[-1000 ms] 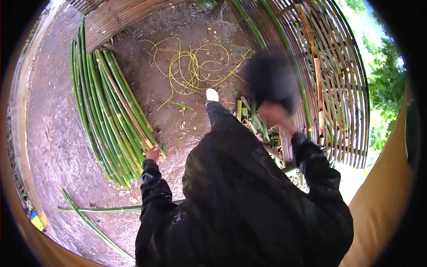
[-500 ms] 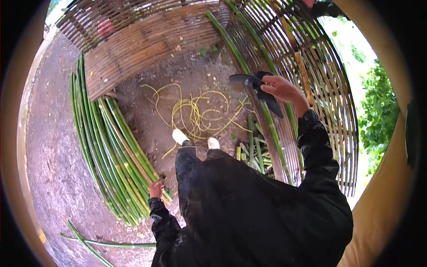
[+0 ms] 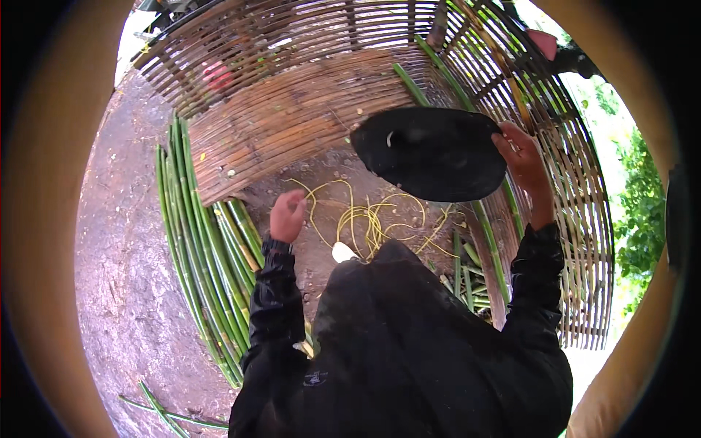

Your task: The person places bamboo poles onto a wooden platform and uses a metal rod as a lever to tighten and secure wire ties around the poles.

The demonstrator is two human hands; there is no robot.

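Observation:
My right hand (image 3: 520,157) grips the right edge of a black oval hat-like thing (image 3: 431,157). Its broad face is turned up toward me and shows a small pale mark. My left hand (image 3: 288,217) is raised above the ground near the bamboo poles, fingers bent, the thumb apart and nothing visible in it; it is slightly blurred. Below and between the hands, a loose tangle of yellow cord (image 3: 365,223) lies on the dirt, partly hidden by my dark clothing. One of my pale shoes (image 3: 343,252) shows beside the cord.
Long green bamboo poles (image 3: 212,270) lie bundled at the left. A woven bamboo panel (image 3: 292,109) rests ahead, with slatted bamboo fencing (image 3: 577,219) along the right. Short cut bamboo pieces (image 3: 475,281) are piled near my right side. Thin green stalks (image 3: 164,409) cross at lower left.
My right hand has turned the black hat-like thing from nearly edge-on to broad face up. My left hand has risen forward from beside the bamboo poles. The view has shifted, too.

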